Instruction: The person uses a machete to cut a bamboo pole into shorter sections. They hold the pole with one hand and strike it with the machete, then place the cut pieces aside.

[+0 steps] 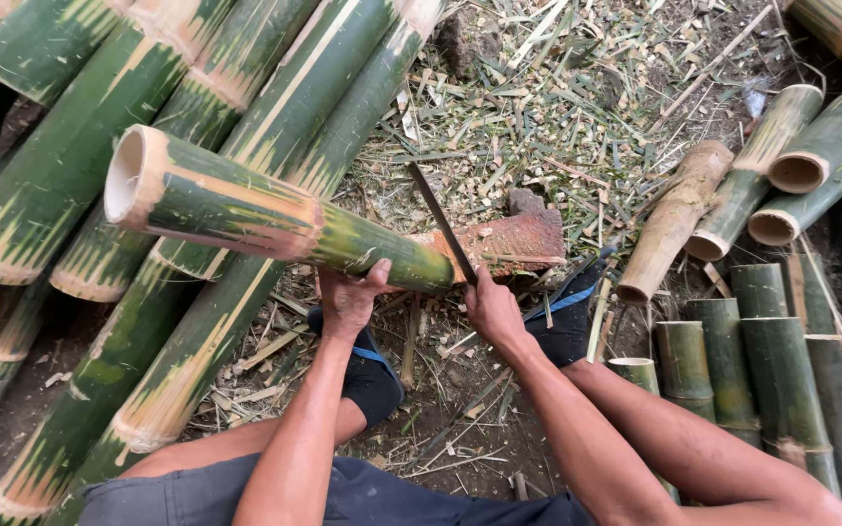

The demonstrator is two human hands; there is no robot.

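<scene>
A thick green bamboo pole (246, 209) lies across the middle, its hollow cut end up at the left. Its right end rests on a reddish wooden block (523, 239). My left hand (348, 297) grips the pole from below near that end. My right hand (489, 307) holds the handle of a long dark blade (440, 219), which stands upright against the pole's right end.
Long green bamboo poles (99, 195) are stacked at the left. Short cut bamboo sections (782, 370) lie and stand at the right. Bamboo chips and splinters (557, 107) cover the ground. My feet in dark sandals (372, 380) rest below the block.
</scene>
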